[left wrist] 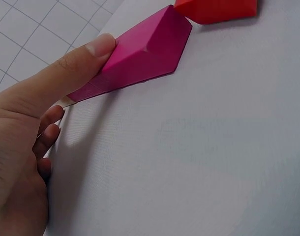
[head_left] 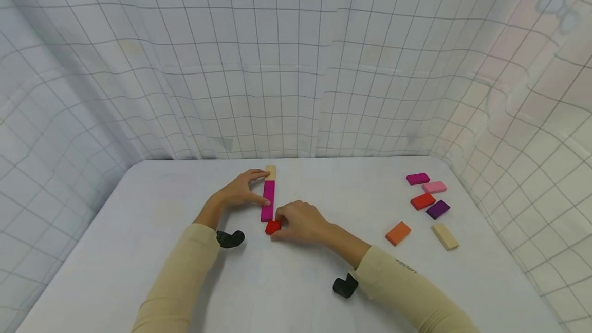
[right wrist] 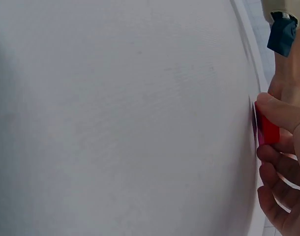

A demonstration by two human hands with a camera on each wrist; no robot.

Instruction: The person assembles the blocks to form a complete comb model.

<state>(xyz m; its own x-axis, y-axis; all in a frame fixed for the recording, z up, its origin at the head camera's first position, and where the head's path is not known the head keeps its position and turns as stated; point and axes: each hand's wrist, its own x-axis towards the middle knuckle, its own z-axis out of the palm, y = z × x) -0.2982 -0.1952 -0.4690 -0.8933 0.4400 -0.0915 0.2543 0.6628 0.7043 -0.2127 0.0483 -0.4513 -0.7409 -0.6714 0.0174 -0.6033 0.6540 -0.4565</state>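
Observation:
A row runs toward the back of the table: a cream block (head_left: 271, 170) at the far end, then magenta blocks (head_left: 268, 204) laid end to end. My left hand (head_left: 239, 189) lies along its left side. Its thumb (left wrist: 86, 59) rests on the magenta part, while a fingertip touches the cream block. At the row's near end, my right hand (head_left: 302, 221) pinches a red block (head_left: 273, 227) between thumb and fingers. In the right wrist view, that red block (right wrist: 269, 127) is partly covered by the thumb. Its corner sits right by the magenta end in the left wrist view.
On the right of the table lie another magenta block (head_left: 418, 179), a pink block (head_left: 434, 187), a second red block (head_left: 423, 201), a purple block (head_left: 438, 209), an orange block (head_left: 398, 233) and a second cream block (head_left: 445, 236). Gridded white curtains (head_left: 296, 66) surround the table.

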